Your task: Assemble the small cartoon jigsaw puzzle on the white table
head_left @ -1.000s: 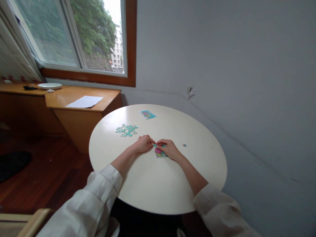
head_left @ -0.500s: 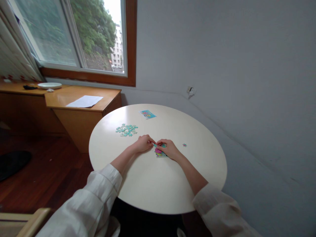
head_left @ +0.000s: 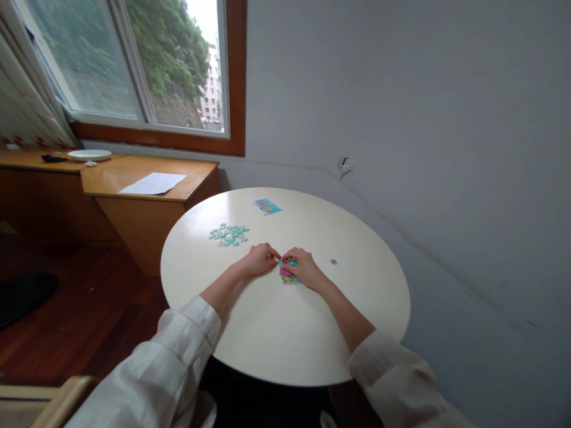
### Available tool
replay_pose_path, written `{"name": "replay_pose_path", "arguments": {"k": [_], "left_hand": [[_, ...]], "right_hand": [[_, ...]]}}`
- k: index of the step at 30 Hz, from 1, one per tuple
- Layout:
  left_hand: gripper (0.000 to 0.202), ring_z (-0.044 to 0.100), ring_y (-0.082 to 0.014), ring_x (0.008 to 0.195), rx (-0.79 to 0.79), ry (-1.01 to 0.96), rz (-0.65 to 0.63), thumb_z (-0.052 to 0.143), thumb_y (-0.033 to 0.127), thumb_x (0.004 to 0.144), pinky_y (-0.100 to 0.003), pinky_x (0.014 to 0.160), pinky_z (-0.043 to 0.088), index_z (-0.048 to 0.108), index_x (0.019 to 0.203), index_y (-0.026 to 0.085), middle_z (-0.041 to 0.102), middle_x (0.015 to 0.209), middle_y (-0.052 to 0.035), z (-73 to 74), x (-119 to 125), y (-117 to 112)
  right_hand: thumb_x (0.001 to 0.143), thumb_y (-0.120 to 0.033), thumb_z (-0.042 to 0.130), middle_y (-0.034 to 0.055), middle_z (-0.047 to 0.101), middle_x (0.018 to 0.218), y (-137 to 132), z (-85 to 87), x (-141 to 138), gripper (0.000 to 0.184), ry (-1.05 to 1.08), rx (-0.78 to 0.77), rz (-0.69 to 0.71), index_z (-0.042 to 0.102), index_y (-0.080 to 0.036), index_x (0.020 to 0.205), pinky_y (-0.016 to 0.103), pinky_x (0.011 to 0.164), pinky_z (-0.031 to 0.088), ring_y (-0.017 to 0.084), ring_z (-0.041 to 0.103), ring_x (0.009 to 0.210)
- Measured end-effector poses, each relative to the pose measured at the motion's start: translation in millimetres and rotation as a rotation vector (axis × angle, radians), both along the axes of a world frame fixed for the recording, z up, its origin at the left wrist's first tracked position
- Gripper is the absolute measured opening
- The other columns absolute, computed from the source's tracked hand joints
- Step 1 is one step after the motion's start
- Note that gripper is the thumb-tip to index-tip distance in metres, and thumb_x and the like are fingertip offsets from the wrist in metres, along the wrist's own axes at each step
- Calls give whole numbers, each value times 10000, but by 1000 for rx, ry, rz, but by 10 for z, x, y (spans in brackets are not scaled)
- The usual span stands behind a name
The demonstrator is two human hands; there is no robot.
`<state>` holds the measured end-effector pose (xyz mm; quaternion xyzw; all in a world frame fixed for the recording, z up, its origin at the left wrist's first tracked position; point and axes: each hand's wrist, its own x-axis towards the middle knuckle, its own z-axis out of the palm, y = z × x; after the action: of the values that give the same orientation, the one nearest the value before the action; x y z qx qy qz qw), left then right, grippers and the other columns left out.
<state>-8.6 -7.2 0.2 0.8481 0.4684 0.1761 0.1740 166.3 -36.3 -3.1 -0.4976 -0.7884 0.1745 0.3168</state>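
Pink puzzle section [head_left: 286, 273] partly under right fingers [head_left: 289, 254], teal corner at left fingers [head_left: 273, 255], both narrow, grip unclear

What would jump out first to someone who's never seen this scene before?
Probably the pale, rounded table filling the middle of the view. Near its centre, the left hand and right hand are close together at a small, colourful puzzle section. Next, perhaps, the turquoise heap of pieces, beyond the left hand.
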Motion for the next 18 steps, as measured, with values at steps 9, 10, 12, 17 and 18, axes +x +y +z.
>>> {"name": "replay_pose_path", "arguments": {"k": [9,10,12,17,18], "left_hand": [[254,576,-158,801,-12,14,20,541,235,730,-257,773,435,694,933,245,627,880,-35,24,9,-18],[255,576,-158,801,-11,14,20,539,235,730,-256,772,435,694,932,246,626,875,-35,23,9,-17],[255,575,-159,797,-11,16,20,534,236,730,-257,771,434,695,928,246,623,869,-36,19,8,-15],[260,574,-160,783,-7,9,18,519,238,729,-265,772,431,693,922,242,617,859,-35,4,3,-11],[261,574,-159,781,-4,7,16,517,237,729,-266,773,431,692,923,242,616,857,-34,1,2,-9]], "right_hand": [[680,-181,656,21,604,871,4,-21,-19,130,-67,12,-52,682,-237,795,406,830,317,200,518,888],[690,-186,648,20,597,872,5,-28,-20,125,-73,14,-54,683,-241,797,403,831,314,198,515,893],[709,-200,632,16,585,884,7,-41,-21,112,-92,17,-63,685,-253,792,395,835,304,195,509,910],[708,-209,625,5,585,927,5,-48,-28,114,-125,-15,-98,651,-262,806,379,831,275,203,485,946],[704,-209,625,2,588,926,5,-49,-28,128,-124,-16,-105,634,-259,822,374,823,273,204,483,942]]}}
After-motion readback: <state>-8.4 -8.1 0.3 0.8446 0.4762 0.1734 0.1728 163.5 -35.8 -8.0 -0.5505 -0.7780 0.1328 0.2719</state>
